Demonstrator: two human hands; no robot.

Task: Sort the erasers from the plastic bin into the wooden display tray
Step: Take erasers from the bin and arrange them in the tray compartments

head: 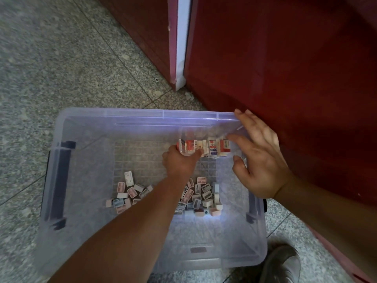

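The left hand (pixel 179 162) is gripping erasers (pixel 204 147) in the bin (pixel 142 117); the right hand (pixel 261 160) is hovering beside them, fingers spread.

The bin (pixel 85 221) sits on the floor (pixel 61 58), with a cabinet (pixel 285 58) behind it and to its right. Inside, a row of erasers (pixel 212 147) stands at the far right. Two loose heaps lie nearer: the left heap (pixel 130 193) and the right heap (pixel 202 197). The left hand (pixel 179 162) grips the row's left end, and the right hand (pixel 259 158) hovers at its right end. A shoe (pixel 283 264) lies by the bin's near right corner.
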